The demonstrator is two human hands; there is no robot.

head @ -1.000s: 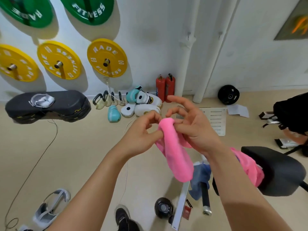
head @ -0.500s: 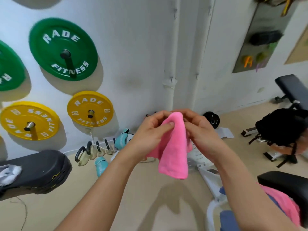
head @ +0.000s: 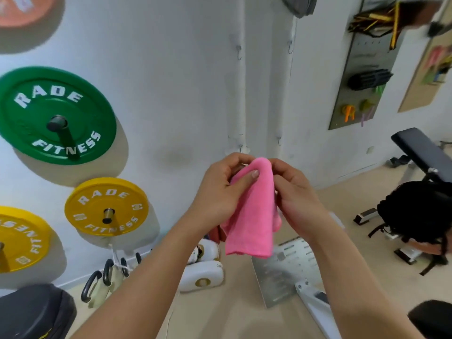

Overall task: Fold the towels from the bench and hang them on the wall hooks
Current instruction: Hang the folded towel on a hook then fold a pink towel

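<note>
A folded pink towel [head: 254, 216] hangs from both my hands in front of the white wall. My left hand [head: 220, 192] pinches its top fold with the thumb on the front. My right hand [head: 293, 194] grips the towel's right side near the top. Small metal wall hooks sit on the wall above: one [head: 239, 53] on the pipe, one [head: 290, 48] to its right, and two lower hooks [head: 240, 148] [head: 279, 141] just above my hands. The bench's black pad [head: 433, 319] shows at the bottom right corner.
Green [head: 57, 116] and yellow [head: 106, 206] weight plates hang on the wall at left. Kettlebells [head: 107, 277] and white pads [head: 203, 272] lie on the floor below. A pegboard [head: 362, 69] with gear and another black bench [head: 423, 152] stand at right.
My view has tilted upward toward the wall, bringing the hooks into sight. Both hands have kept hold of the pink towel and raised it nearer the wall.
</note>
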